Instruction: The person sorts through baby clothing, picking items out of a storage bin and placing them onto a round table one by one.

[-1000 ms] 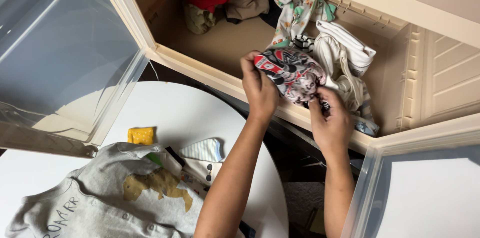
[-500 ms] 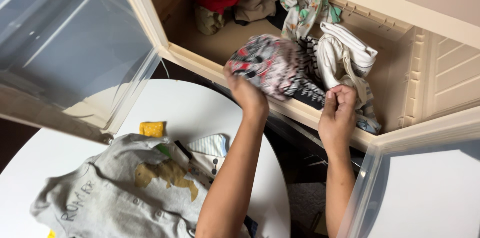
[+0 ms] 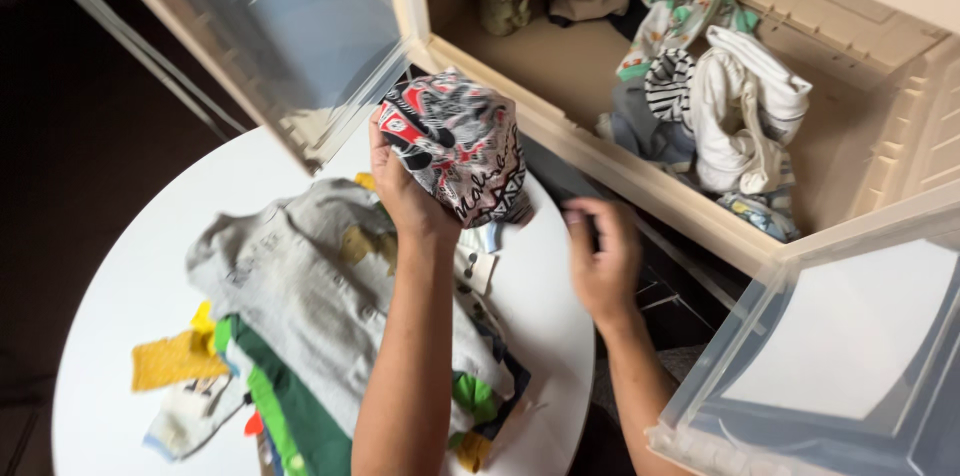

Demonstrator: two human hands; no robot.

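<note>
Left hand point(image 3: 405, 198) is up, arm reaching straight away from the body, forearm bare and long through the middle of the view. Fingers are curled closed, gripping a bundle from underneath, thumb side toward the left. Right hand point(image 3: 603, 261) hangs lower and to the right, blurred, palm turned down, fingers loosely bent and holding nothing. Right forearm angles in from the near right. The two hands are apart, not touching.

We count two hands point(image 3: 405, 198), one patterned garment point(image 3: 455, 141), one round white table point(image 3: 130, 276), one beige cabinet point(image 3: 590, 86), two clear doors point(image 3: 290, 36).
</note>
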